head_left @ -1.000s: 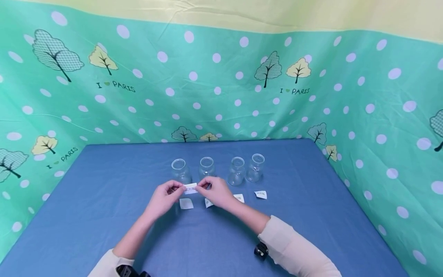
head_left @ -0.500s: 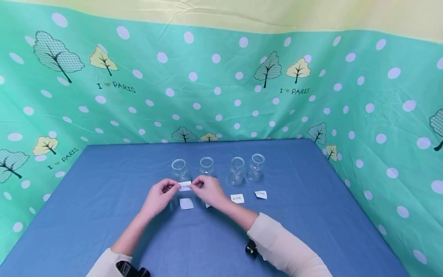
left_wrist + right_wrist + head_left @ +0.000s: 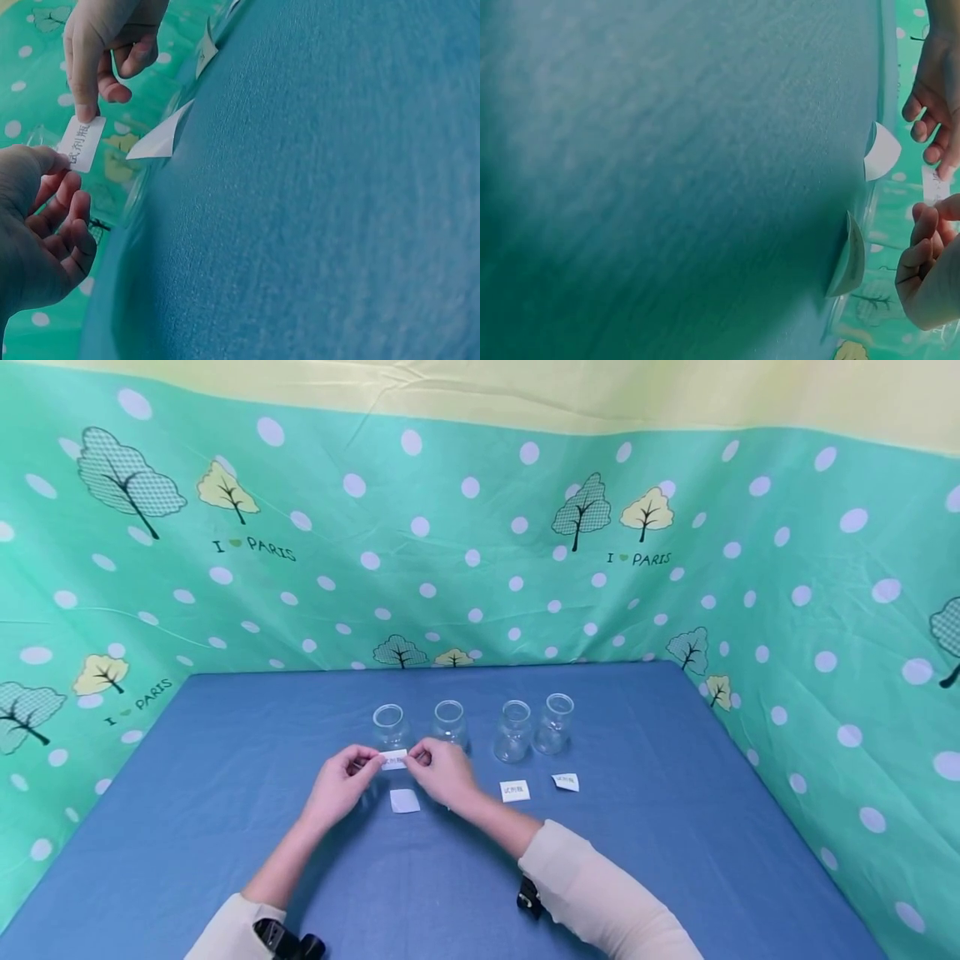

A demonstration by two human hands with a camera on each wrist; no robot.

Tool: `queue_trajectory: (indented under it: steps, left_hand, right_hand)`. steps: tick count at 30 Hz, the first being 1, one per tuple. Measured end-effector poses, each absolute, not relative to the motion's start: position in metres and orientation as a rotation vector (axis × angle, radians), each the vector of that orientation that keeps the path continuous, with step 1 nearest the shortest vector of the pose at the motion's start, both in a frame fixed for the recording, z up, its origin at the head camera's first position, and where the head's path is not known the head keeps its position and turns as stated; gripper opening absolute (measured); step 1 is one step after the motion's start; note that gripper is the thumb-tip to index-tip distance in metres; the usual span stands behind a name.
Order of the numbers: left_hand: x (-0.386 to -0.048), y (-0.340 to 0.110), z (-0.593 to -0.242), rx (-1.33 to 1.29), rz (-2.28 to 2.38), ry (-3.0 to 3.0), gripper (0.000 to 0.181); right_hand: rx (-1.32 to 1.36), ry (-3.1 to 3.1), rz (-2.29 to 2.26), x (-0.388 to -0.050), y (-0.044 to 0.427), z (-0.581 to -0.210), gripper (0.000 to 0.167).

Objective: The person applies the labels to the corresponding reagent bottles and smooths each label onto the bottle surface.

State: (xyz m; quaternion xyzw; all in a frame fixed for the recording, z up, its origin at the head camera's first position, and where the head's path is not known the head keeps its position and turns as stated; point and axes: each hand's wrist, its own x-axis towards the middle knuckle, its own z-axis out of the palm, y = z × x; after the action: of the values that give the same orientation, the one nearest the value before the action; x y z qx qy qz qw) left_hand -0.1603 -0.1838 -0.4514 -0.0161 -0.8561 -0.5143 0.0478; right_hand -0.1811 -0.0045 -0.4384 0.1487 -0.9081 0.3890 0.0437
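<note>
A white label with printed characters (image 3: 393,760) is stretched between both hands, close in front of the leftmost glass jar (image 3: 389,718). The left hand (image 3: 341,785) pinches its left end; the right hand (image 3: 444,772) pinches its right end. In the left wrist view the label (image 3: 82,144) is held between the left hand (image 3: 37,232) and the right hand (image 3: 112,45). The right wrist view shows the label (image 3: 934,186) at the right edge. Whether it touches the jar I cannot tell. A blank white paper piece (image 3: 405,801) lies below the hands.
Three more glass jars stand to the right: one behind the right hand (image 3: 449,718), then a third (image 3: 513,731) and a fourth (image 3: 554,723). Two printed labels lie before them, one flat (image 3: 514,791), one curled (image 3: 566,782). Another paper is mostly hidden beneath the right forearm.
Both hands have moved left and slightly away with the label, from between the two left jars to the front of the leftmost one. The jars have not moved.
</note>
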Motion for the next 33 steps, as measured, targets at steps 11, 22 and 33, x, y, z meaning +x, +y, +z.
queue_trajectory:
  steps: [11, 22, 33]
  left_hand:
    - [-0.1642, -0.1857, -0.4564, -0.077, -1.452, -2.599, 0.018]
    - [-0.1663, -0.1843, -0.4554, -0.096, -1.396, -2.597, 0.015]
    - [-0.1664, -0.1837, -0.4556, -0.127, -1.311, -2.585, 0.012]
  right_hand:
    - [0.359, -2.788, 1.068, -0.1827, -0.0101, -0.4401, 0.012]
    - [0.357, -2.785, 1.066, -0.1838, -0.0113, -0.4421, 0.013]
    - [0.377, -2.748, 1.07, -0.1861, -0.012, -0.447, 0.012]
